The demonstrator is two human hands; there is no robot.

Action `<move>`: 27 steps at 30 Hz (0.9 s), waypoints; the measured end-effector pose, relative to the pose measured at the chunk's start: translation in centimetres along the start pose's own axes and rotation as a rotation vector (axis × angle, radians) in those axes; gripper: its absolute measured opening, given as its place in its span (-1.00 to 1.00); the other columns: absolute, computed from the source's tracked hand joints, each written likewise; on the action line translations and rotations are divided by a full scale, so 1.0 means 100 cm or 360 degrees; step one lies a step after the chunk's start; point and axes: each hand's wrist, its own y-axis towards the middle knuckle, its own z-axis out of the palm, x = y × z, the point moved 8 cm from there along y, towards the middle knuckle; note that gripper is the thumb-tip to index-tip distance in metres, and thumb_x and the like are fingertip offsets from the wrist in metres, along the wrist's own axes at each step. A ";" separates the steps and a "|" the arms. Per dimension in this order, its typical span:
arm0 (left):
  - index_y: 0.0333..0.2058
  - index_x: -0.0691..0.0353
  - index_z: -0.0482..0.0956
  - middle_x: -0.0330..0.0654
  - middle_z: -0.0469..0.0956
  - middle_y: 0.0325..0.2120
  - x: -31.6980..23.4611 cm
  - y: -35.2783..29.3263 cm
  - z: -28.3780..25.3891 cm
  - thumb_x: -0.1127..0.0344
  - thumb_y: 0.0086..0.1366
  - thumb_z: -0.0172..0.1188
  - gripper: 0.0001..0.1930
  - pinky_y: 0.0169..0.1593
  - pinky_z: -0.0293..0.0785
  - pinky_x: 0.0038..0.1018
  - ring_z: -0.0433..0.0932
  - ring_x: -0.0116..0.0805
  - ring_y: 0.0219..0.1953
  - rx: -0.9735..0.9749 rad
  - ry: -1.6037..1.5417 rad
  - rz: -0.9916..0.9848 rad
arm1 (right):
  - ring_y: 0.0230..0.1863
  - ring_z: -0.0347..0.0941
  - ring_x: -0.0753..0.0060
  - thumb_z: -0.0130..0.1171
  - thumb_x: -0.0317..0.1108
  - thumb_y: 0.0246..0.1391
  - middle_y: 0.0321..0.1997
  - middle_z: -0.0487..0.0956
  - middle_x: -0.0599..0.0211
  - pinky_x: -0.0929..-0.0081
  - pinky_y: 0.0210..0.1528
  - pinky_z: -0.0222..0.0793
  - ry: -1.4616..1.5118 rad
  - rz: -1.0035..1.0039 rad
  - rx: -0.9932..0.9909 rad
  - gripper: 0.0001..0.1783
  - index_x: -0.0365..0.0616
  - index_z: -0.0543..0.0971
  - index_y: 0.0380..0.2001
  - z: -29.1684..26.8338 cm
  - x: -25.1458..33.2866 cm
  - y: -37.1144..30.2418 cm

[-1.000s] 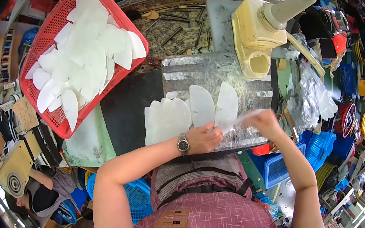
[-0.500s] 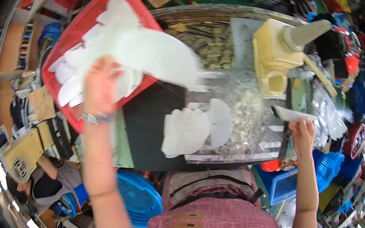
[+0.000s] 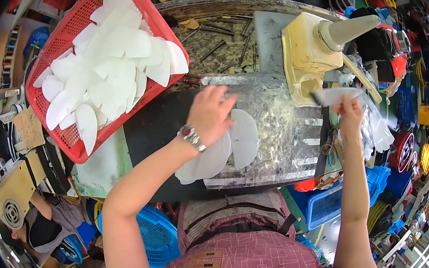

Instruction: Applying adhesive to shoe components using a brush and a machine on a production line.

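Observation:
My left hand (image 3: 212,114), with a metal watch on the wrist, is over a small overlapping group of white half-oval sheet pieces (image 3: 210,160). Its fingers are apart and nothing shows in them. Just to its right, a single white piece (image 3: 246,140) lies on the smeared work board. My right hand (image 3: 350,111) is closed on the pale, flat handle of a brush (image 3: 337,95). The brush's dark tip is beside the square opening of a yellowish glue container (image 3: 304,42) with a grey cone-shaped spout.
A red plastic basket (image 3: 78,150) heaped with white pieces stands at the far left of the table. Thin dark rods (image 3: 213,50) lie along the back. Scissors (image 3: 326,148) are near the right edge. Blue baskets (image 3: 157,237) stand below, and another person (image 3: 48,221) sits at the left.
My left hand has come from the basket down and right to the white pieces on the board. The large piece by it is now in the basket. The brush has moved up toward the glue container.

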 end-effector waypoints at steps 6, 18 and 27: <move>-0.37 0.16 0.44 -0.11 0.26 -0.14 -0.004 0.006 0.044 0.36 -0.29 0.24 -0.63 -0.05 0.18 -0.34 0.20 -0.18 -0.06 0.0337 0.0211 0.0270 | -0.50 0.44 0.52 0.02 -0.50 -0.09 -0.45 0.52 0.29 0.58 -0.44 0.35 -0.0340 0.0230 0.1136 -0.88 -0.26 0.48 -0.41 0.143 -0.012 -0.096; -0.32 0.12 0.41 -0.07 0.25 -0.13 -0.016 0.009 0.051 0.44 -0.24 0.12 -0.64 -0.07 0.19 -0.34 0.20 -0.17 -0.06 0.0434 0.0095 0.0552 | -0.51 0.44 0.27 0.09 -0.51 -0.20 -0.47 0.51 0.25 0.53 -0.49 0.32 -0.0839 -0.0312 0.1432 -0.84 -0.15 0.48 -0.43 0.170 -0.014 -0.125; -0.38 0.09 0.44 -0.11 0.39 -0.33 -0.019 0.025 0.064 0.47 -0.21 0.08 -0.71 -0.18 0.27 -0.34 0.36 -0.20 -0.24 0.1063 -0.0024 0.0181 | -0.45 0.45 0.22 0.07 -0.53 -0.20 -0.43 0.51 0.24 0.48 -0.43 0.35 -0.0841 -0.0447 0.1401 -0.83 -0.14 0.47 -0.42 0.166 -0.014 -0.134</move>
